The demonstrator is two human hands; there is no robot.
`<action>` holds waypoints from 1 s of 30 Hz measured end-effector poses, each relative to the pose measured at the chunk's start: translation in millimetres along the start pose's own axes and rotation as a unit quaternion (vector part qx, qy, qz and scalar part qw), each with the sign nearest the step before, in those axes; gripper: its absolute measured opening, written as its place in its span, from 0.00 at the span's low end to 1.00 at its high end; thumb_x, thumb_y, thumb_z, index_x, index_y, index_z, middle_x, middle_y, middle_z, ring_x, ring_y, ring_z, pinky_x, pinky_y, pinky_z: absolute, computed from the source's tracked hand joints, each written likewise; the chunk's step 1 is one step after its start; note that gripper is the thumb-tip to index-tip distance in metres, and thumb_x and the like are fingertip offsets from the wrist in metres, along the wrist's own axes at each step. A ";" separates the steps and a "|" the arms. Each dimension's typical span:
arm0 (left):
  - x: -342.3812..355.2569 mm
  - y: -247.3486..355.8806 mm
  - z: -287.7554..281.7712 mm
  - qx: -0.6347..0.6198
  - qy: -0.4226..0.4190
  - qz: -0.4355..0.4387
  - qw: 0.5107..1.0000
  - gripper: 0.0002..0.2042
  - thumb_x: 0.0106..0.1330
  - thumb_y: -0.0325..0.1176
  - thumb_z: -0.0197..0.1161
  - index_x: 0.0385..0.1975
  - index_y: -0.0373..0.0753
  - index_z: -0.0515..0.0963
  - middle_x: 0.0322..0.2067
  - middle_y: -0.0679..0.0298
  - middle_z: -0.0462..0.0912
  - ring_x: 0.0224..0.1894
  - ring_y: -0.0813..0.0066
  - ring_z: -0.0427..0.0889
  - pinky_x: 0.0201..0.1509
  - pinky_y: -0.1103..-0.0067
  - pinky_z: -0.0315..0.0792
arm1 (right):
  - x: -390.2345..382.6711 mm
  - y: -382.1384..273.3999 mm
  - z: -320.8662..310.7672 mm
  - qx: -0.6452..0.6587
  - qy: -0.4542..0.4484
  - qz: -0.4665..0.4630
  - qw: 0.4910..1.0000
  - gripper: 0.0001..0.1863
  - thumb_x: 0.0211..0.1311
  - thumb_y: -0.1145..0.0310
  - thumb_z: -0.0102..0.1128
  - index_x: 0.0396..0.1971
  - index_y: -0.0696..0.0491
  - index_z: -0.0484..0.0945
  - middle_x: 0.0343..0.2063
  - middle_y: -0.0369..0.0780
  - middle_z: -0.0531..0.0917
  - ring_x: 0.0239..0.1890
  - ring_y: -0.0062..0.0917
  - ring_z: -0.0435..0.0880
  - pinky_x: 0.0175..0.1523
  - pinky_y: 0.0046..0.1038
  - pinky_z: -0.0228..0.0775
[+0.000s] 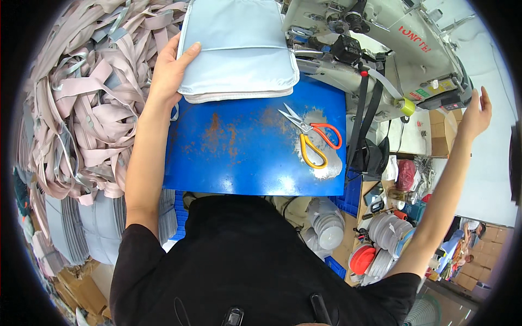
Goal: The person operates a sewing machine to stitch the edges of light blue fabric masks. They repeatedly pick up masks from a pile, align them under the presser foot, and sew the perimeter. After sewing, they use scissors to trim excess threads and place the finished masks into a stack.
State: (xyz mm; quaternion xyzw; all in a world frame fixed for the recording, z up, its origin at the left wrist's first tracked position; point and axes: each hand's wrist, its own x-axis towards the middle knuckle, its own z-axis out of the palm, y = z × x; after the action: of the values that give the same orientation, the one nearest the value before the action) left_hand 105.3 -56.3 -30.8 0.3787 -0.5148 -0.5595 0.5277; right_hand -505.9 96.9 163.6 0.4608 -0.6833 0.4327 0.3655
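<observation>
My left hand (173, 70) grips the left edge of a light blue padded fabric panel (239, 68), thumb on top and the other fingers beneath. The panel has a seam across it, rounded corners and a pinkish layer under its near edge. It lies on the blue work plate (206, 168), its far end cut off by the picture's top. My right hand (477, 115) is raised at the far right, beside the dark control box (447, 100) of the sewing machine (391, 43). Its visible fingers are stretched out and hold nothing. Scissors (308, 129) with one red and one yellow handle lie spread on the plate.
A big heap of pinkish fabric strips (103, 108) rises at the left, above stacked light blue panels (100, 228). At the right, black straps (361, 119) hang beside the machine. Below them are rolls of white tape (386, 231), a red roll (362, 259) and small tools.
</observation>
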 end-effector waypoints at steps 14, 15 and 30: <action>-60.3 -48.0 -32.4 0.039 0.084 -0.038 0.995 0.39 0.64 0.32 0.74 0.73 0.34 0.62 0.63 0.54 0.76 0.63 0.66 0.77 0.67 0.71 0.71 | 20.8 199.3 56.9 0.425 -0.047 0.331 0.841 0.22 0.79 0.56 0.55 0.53 0.62 0.79 0.50 0.41 0.86 0.50 0.26 0.84 0.59 0.29 0.72; -73.9 -64.5 -47.2 0.050 0.100 -0.047 0.993 0.39 0.64 0.33 0.74 0.74 0.34 0.62 0.63 0.54 0.76 0.63 0.66 0.77 0.68 0.71 0.70 | 17.4 196.6 50.1 0.378 -0.032 0.355 0.854 0.21 0.80 0.57 0.53 0.54 0.61 0.79 0.49 0.42 0.86 0.48 0.28 0.85 0.57 0.29 0.74; -95.4 -87.0 -63.0 0.037 0.140 -0.044 0.988 0.34 0.67 0.31 0.72 0.72 0.33 0.64 0.59 0.56 0.79 0.59 0.70 0.79 0.64 0.74 0.73 | -280.6 -160.8 -1.4 0.110 -0.712 0.098 0.686 0.41 0.53 0.75 0.74 0.70 0.56 0.68 0.36 0.44 0.85 0.34 0.26 0.86 0.42 0.26 0.78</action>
State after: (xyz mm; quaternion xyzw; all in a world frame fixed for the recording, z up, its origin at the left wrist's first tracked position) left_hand 163.7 18.6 -138.6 0.4949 -0.4390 -0.5040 0.5554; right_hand -267.1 153.9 -47.0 0.5974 -0.7269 0.0796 -0.3292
